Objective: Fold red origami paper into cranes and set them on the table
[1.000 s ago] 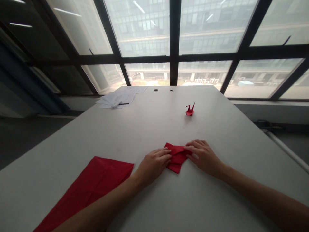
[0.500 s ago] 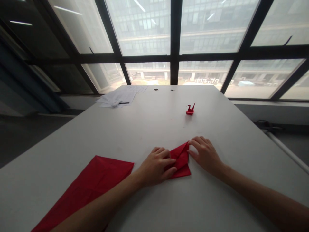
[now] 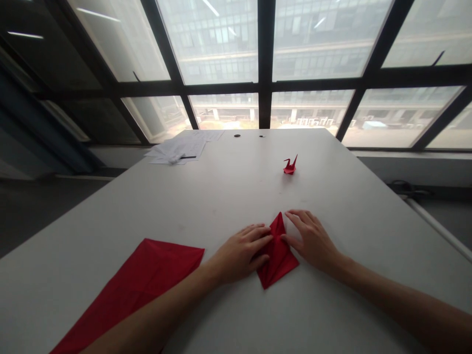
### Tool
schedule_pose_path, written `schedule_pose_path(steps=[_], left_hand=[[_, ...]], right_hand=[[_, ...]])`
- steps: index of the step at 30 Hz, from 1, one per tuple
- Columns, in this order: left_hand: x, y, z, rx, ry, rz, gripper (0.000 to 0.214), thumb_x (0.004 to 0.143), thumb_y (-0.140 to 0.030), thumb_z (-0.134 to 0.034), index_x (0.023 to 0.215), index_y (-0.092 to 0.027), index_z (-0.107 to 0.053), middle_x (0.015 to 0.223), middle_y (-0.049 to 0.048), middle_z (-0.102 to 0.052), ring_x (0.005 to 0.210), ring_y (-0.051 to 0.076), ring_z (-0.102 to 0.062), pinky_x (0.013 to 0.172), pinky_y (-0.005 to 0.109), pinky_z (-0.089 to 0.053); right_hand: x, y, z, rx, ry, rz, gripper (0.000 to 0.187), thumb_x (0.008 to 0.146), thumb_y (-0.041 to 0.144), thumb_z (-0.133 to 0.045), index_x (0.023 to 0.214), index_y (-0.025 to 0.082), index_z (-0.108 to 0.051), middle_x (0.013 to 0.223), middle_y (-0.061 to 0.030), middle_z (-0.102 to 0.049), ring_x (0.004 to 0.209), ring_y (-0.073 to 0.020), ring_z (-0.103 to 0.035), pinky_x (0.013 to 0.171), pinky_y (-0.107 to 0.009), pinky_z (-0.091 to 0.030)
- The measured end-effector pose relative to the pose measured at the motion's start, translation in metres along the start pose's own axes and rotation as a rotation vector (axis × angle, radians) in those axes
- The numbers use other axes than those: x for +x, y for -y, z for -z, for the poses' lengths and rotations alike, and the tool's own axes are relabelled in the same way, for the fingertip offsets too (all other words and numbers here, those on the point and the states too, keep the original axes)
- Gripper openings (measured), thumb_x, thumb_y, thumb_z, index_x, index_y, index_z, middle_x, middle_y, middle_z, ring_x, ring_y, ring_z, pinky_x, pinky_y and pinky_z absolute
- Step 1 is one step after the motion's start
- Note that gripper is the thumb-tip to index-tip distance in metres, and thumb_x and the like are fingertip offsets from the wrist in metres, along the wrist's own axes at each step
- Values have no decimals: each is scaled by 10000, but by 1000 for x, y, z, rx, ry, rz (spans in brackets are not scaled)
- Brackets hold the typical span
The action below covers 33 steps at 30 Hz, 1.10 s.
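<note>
A small folded red paper (image 3: 279,255), diamond-shaped with one tip pointing away from me, lies flat on the white table (image 3: 228,196). My left hand (image 3: 241,253) rests on its left side, fingers stretched out and pressing down. My right hand (image 3: 311,239) lies at its right edge, fingers flat and spread, thumb against the paper. Neither hand lifts the paper off the table.
A large flat red paper sheet (image 3: 136,287) lies at the near left. A finished small red paper crane (image 3: 290,166) stands farther back. White papers with a pen (image 3: 179,150) sit at the far left corner. Two dark round holes (image 3: 249,135) mark the table's far edge, before tall windows.
The folded red paper has been turned on the table, so that a tip now points away from me. Both hands shifted with it and now lie flat on either side.
</note>
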State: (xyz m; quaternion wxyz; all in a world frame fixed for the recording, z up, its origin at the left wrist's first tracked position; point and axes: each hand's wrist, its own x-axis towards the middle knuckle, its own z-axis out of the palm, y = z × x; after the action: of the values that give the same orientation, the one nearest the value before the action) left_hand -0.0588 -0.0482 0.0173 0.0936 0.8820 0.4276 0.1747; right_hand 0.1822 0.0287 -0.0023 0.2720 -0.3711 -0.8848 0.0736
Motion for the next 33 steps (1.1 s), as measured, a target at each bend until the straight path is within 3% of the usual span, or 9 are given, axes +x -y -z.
schedule_pose_path(steps=[4,9,15,22,33], left_hand=[[-1,0,1,-6,4,12,579,914,-331,-607,1455,-211,-440,1484,125,-471,1426,286,-370,1182,468,-344],[-3,5,1,10,102,19,629,952,-415,-547,1517,-220,-350,1592,110,-321,1483,277,-267,1223,468,-251],[-1,1,2,27,101,43,626,978,-428,-498,1536,-211,-314,1592,90,-327,1489,253,-256,1235,429,-231],[-2,5,-4,53,130,39,696,972,-459,-494,1569,-237,-214,1635,72,-187,1511,253,-172,1237,430,-195],[0,3,-3,79,166,30,745,975,-481,-478,1583,-222,-134,1638,71,-154,1515,230,-149,1240,407,-165]], right_hand=[[0,5,2,40,83,67,285,896,293,-643,1172,221,-657,1191,-104,-648,1140,-274,-563,1009,-453,-435],[-2,9,3,10,191,138,432,937,335,-567,1351,212,-564,1377,-122,-570,1305,-293,-471,1102,-495,-350],[-6,7,1,-21,279,141,545,950,343,-514,1472,208,-432,1521,-99,-452,1443,-300,-323,1167,-558,-248],[-7,8,0,-11,337,153,602,959,333,-483,1530,215,-333,1588,-87,-334,1495,-286,-215,1195,-573,-191],[-7,6,1,-10,381,202,670,975,364,-461,1573,227,-191,1615,-86,-254,1512,-276,-148,1203,-592,-128]])
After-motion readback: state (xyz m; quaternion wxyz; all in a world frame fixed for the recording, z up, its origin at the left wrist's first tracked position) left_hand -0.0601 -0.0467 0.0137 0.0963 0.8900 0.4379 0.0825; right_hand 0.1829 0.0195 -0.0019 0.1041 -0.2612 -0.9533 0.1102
